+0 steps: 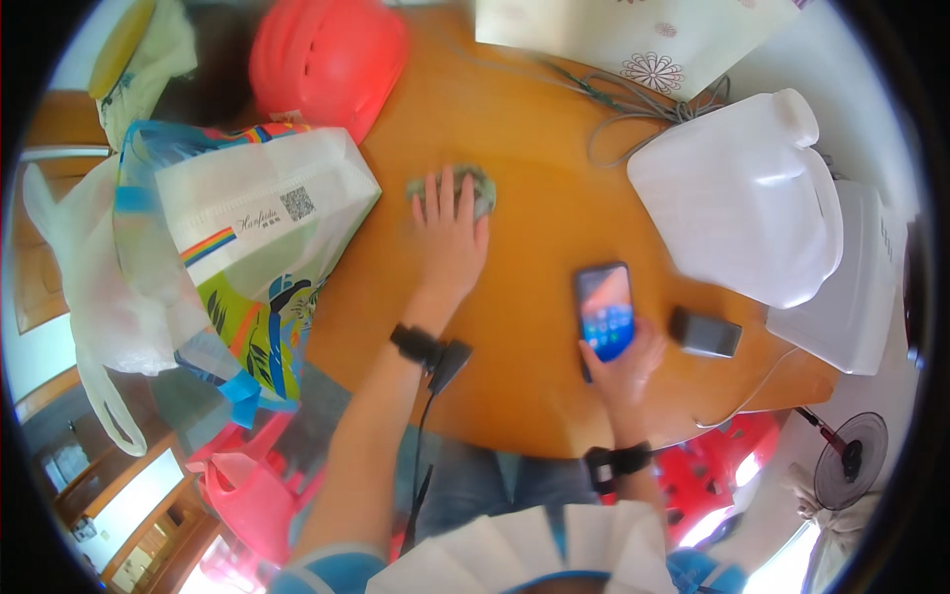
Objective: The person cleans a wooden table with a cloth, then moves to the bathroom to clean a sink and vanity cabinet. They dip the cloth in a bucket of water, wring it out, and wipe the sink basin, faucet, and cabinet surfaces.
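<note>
My left hand [450, 243] lies palm down near the middle of the wooden table [515, 257], its fingers spread flat over a crumpled grey-green cloth [482, 188]. Parts of the cloth show around the fingertips; the rest is under the hand. In my right hand [633, 371] is a dark smartphone [606, 307] with its screen lit, held by its lower end, thumb along the near left side. The right hand is slightly blurred. A small dark box-shaped object [706, 334] lies just right of the phone.
A colourful shopping bag [267, 208] and a white plastic bag [114, 277] stand at the left, with a red helmet-like object [332, 59] behind. Coiled grey cables [633, 109] lie at the back. White plastic housings [737, 198] occupy the right side. Red stools [247, 495] stand below.
</note>
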The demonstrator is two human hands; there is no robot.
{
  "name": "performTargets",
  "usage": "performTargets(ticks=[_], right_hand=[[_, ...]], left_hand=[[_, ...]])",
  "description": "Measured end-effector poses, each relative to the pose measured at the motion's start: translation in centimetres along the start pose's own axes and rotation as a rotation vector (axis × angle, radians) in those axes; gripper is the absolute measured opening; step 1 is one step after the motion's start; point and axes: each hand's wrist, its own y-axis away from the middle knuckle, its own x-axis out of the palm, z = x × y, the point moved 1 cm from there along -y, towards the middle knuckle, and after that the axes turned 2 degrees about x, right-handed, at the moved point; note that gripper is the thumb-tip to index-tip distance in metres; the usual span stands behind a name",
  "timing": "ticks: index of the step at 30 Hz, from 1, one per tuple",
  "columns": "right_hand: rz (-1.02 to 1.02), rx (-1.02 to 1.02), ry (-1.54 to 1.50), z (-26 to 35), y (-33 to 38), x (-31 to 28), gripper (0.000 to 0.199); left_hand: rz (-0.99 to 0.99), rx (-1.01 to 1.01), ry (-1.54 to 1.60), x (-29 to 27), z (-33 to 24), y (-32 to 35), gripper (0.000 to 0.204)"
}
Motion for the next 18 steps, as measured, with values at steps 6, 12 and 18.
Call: performTargets(ticks=[6, 12, 18], right_hand=[[-0.006, 0.009, -0.028, -0.3, 0.1, 0.2, 0.075], [0.064, 0.016, 0.002, -0.2, 0.3, -0.5, 0.075], [0.0, -0.118, -0.105, -0.9, 0.6, -1.1, 0.066]], left_hand=[[-0.082, 0.0, -0.044, 1.2, 2.8, -5.5, 0.047], [-0.232, -0.083, -0.136, 4.8, 5.0, -17.9, 0.048], [-0.064, 0.066, -0.069, 3.9, 2.8, -15.1, 0.049]])
